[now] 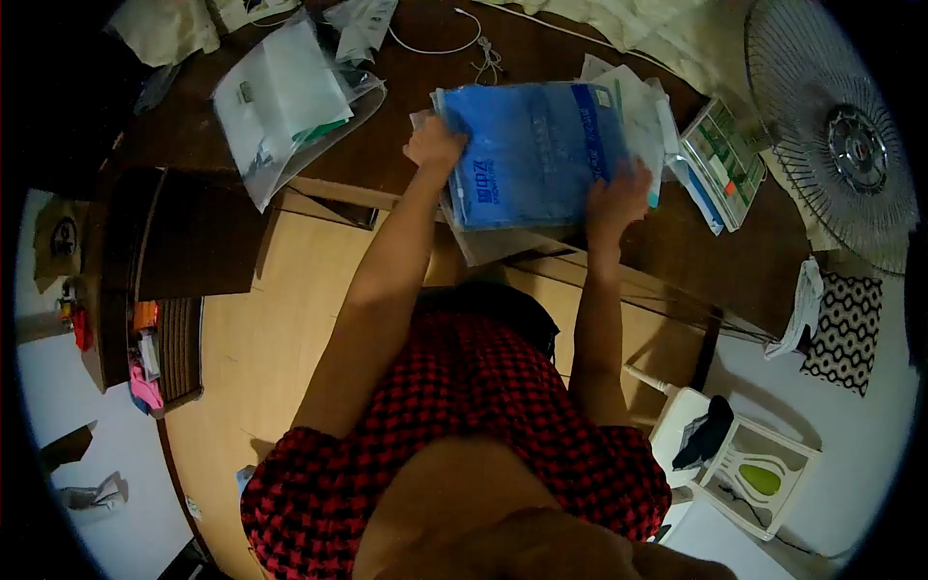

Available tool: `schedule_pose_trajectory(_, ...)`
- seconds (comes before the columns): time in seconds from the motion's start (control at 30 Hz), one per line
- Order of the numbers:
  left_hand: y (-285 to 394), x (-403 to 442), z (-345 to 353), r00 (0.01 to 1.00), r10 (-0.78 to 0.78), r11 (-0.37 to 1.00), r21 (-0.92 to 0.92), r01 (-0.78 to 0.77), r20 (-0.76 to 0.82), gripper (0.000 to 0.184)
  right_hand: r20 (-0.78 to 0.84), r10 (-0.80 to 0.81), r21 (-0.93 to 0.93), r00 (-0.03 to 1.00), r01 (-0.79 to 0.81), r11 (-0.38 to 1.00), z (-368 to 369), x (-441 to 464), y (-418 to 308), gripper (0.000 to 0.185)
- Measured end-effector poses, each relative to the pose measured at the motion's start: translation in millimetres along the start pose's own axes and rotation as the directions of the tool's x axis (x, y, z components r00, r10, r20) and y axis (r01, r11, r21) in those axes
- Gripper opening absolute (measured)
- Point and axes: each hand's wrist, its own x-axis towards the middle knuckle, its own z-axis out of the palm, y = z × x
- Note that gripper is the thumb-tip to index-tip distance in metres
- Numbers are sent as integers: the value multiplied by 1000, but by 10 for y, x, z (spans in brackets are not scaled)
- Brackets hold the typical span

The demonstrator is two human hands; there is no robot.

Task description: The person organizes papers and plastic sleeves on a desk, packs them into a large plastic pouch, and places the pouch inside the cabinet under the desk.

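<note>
Over the bench [715, 266], your left hand [437, 142] clamps the blue packet [532, 155]; your right hand [619, 205] touches its right side, grip unclear. Probably light, floppy, slippery: hold both edges.

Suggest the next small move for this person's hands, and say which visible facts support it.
Probably slide the blue package slightly farther back onto the table. The left hand is at its left edge and the right hand near its front right corner, seemingly placed to guide it, while clear plastic beneath hangs past the front edge.
</note>
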Motion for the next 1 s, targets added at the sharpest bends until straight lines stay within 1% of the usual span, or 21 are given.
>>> schedule_pose_trajectory(0.07,10,8,12,1000,-25,1000,15,24,7,41,145,-361,490,921,250,835,155,42,-96,48)
schedule_pose_trajectory(0.1,19,14,32,999,-46,999,28,45,18,38,143,-354,489,924,245,837,197,3,-175,48)
schedule_pose_trajectory(0.13,-10,36,70,999,-38,999,31,38,19,38,243,-442,439,864,308,844,235,-55,-291,47)
schedule_pose_trajectory(0.17,-61,59,94,999,29,996,-83,-27,18,36,345,-513,393,786,375,839,256,-103,-367,45)
schedule_pose_trajectory(0.2,-75,58,76,995,95,977,-195,-91,11,34,345,-507,389,790,371,843,286,-158,-384,45)
schedule_pose_trajectory(0.23,-64,72,62,995,102,976,-195,-98,12,34,307,-488,352,817,379,856,317,-202,-395,43)
schedule_pose_trajectory(0.3,-41,75,21,994,113,889,-448,-97,9,34,269,-466,313,843,381,870,334,-230,-384,40)
schedule_pose_trajectory(0.33,-12,62,0,993,118,889,-447,-101,11,34,266,-467,355,843,365,861,325,-215,-377,36)
schedule_pose_trajectory(0.4,70,33,-59,964,242,621,-781,-67,109,34,260,-463,393,847,345,852,288,-159,-374,32)
schedule_pose_trajectory(0.5,283,-253,-377,962,213,643,-766,-8,169,34,274,-550,501,789,371,782,119,-89,-440,31)
schedule_pose_trajectory(0.57,225,-222,-402,950,205,589,-805,73,236,34,479,-566,650,671,162,743,-4,-105,-522,33)
schedule_pose_trajectory(0.6,254,-240,-471,936,197,529,-835,150,293,33,481,-558,647,676,156,746,34,-150,-501,33)
schedule_pose_trajectory(0.63,307,-270,-514,934,200,534,-832,149,296,33,402,-598,796,693,59,602,95,-223,-483,33)
schedule_pose_trajectory(0.67,355,-302,-560,930,182,446,-870,211,319,32,316,-623,906,716,-32,423,144,-280,-467,32)
schedule_pose_trajectory(0.7,417,-356,-595,924,162,352,-895,273,346,30,320,-622,906,714,-38,421,104,-256,-454,32)
schedule_pose_trajectory(0.77,582,-372,-463,931,143,348,-897,271,337,28,649,-441,760,620,-545,353,-17,-145,-413,36)
schedule_pose_trajectory(0.8,692,-375,-363,920,180,421,-873,246,347,28,649,-444,761,618,-546,351,27,-158,-376,36)
schedule_pose_trajectory(0.83,794,-385,-260,908,219,489,-845,215,358,28,735,-312,634,603,-774,-2,84,-170,-341,35)
schedule_pose_trajectory(0.87,891,-416,-152,868,268,496,-832,249,419,31,826,-210,423,523,-822,-383,142,-181,-310,33)
schedule_pose_trajectory(0.9,952,-443,-33,819,316,505,-816,282,479,35,841,-180,340,510,-758,-557,208,-148,-284,34)
schedule_pose_trajectory(1.0,990,-513,283,812,295,560,-780,280,503,45,801,-173,307,573,-641,-703,316,-54,-211,34)
